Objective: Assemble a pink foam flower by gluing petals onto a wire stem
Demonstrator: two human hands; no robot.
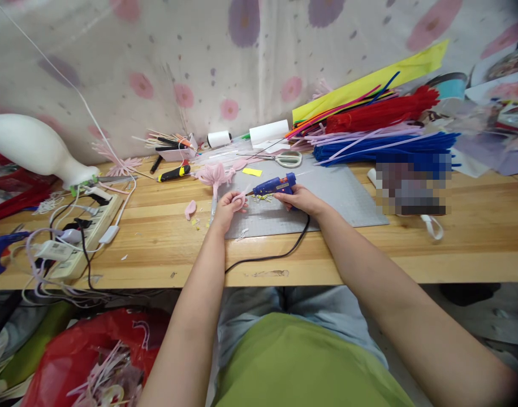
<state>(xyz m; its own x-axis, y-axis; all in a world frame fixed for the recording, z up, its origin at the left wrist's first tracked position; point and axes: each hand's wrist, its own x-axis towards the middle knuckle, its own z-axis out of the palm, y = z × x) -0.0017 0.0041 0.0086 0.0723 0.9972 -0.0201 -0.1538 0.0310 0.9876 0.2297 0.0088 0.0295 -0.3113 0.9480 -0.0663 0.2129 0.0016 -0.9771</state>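
Snagging, the thin black cable [280,256] could jerk our aim. Beyond, our left hand [228,210] pinches a pale-pink curved strip [238,199]; our right hand [300,199] grips the blue plastic glue gun [272,185], whose nozzle [250,193], beside the strip, could burn a slipping hand.

One head-worn camera faces forward and down, near above the wooden table [479,243].
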